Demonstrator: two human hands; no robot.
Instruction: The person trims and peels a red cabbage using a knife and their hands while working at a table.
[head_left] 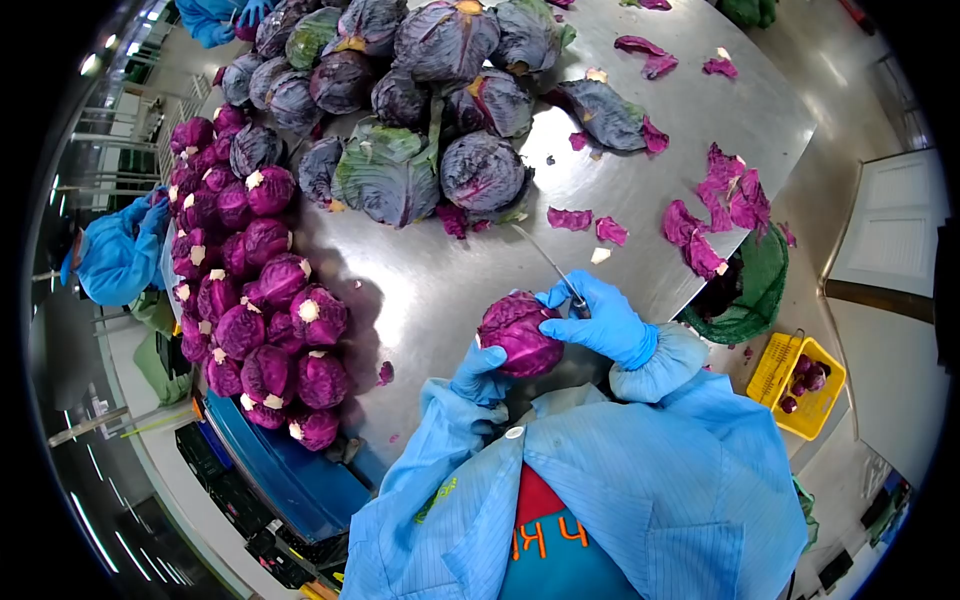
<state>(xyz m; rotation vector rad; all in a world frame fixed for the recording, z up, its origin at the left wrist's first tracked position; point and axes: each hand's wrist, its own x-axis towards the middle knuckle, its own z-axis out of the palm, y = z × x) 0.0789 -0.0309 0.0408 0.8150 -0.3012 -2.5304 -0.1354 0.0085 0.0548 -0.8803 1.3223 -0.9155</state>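
Note:
A peeled red cabbage point(520, 335) is held up over the near edge of the metal table point(440, 270). My left hand point(480, 376), in a blue glove, grips it from below on its left side. In my right hand point(605, 320), also gloved, is a knife point(545, 258) with its thin blade pointing up and away to the left. The fingertips of that hand reach the cabbage's right side. Trimmed red cabbages point(268, 325) with pale cut stems are piled on the left. Untrimmed cabbages point(446, 40) with dull outer leaves are heaped at the far side.
Loose purple leaves point(690, 232) lie on the right of the table. Beyond its right edge are a green mesh bag point(752, 290) and a yellow basket point(808, 415) with small purple pieces inside. A co-worker in blue point(122, 250) is at left; another's gloved hand point(256, 10) shows at the top.

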